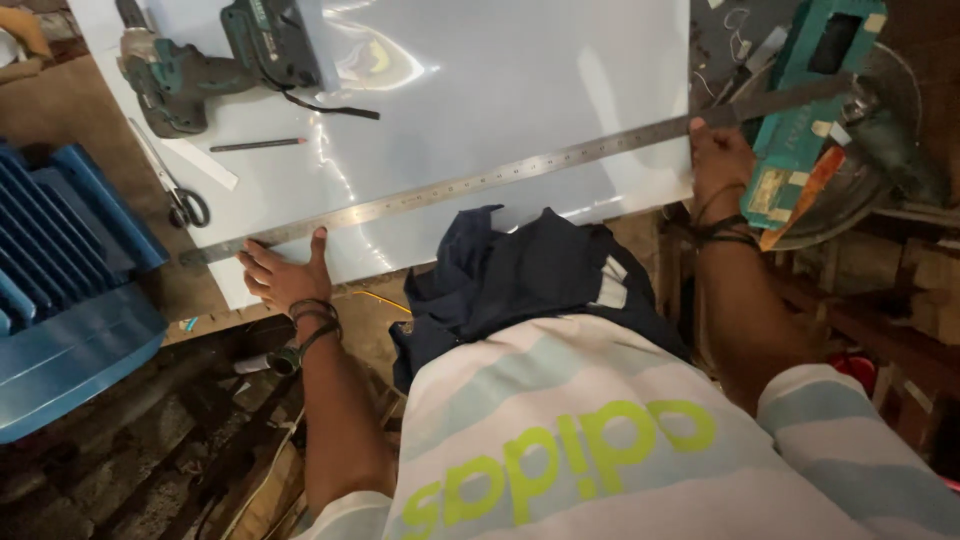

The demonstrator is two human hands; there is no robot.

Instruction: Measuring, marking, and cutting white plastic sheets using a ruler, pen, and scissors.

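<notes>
Head view:

- A long steel ruler (520, 170) is laid slantwise across a white sheet (500, 80), its left end low near the sheet's near corner, its right end higher and past the sheet's right edge.
- The left hand (285, 275) is spread flat, palm down, on the sheet's near left corner. Fingers are extended and the thumb is raised against the ruler's lower edge. Nothing is gripped. Dark bands are worn at the wrist.
- The right hand (720, 160) is placed at the ruler's right portion, at the sheet's right edge. The fingers are curled over the ruler and press on it. A dark cord is worn at this wrist.
- A green cordless drill (215, 65) is lying on the sheet's far left part, with a dark strap trailing from it.
- A pencil (258, 145) is lying on the sheet just below the drill.
- Scissors (172, 185) are lying at the sheet's left edge, partly off it.
- A blue ribbed motor housing (70, 290) is seen left of the sheet, well apart from the hands.
- A green power tool (810, 120) with a round blade guard is seen just beside the right hand.
</notes>
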